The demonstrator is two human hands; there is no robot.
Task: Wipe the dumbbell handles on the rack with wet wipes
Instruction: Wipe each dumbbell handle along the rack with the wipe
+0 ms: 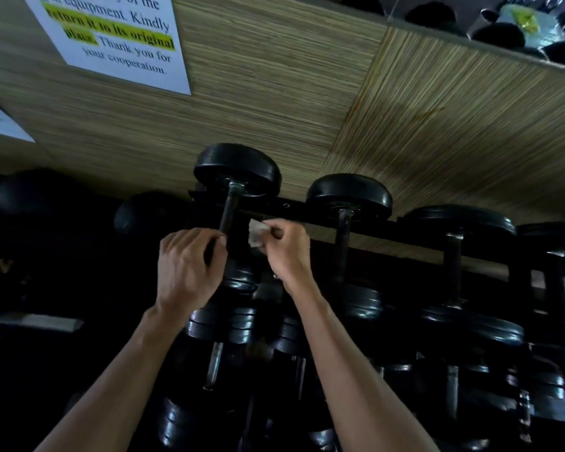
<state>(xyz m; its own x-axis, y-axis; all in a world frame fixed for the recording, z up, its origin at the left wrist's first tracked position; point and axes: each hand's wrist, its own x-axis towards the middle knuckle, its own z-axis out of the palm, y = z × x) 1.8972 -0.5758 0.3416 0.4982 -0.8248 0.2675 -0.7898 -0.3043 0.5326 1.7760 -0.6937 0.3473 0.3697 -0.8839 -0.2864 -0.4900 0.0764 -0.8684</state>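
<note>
A black dumbbell (237, 171) lies on the top tier of the dark rack (415, 234), its steel handle (229, 208) running toward me. My left hand (190, 265) grips the lower part of that handle, fingers curled round it. Just right of the handle, my right hand (286, 247) pinches a crumpled white wet wipe (256, 233), which sits a small gap away from the bar. Two more black dumbbells (349, 194) rest to the right on the same tier, their handles bare.
Lower tiers hold several more black dumbbells (222, 324) below my forearms. A wood-grain wall (274, 93) rises behind the rack with a printed notice (118, 37) at upper left. Dark rounded weights (150, 213) sit in shadow at the left.
</note>
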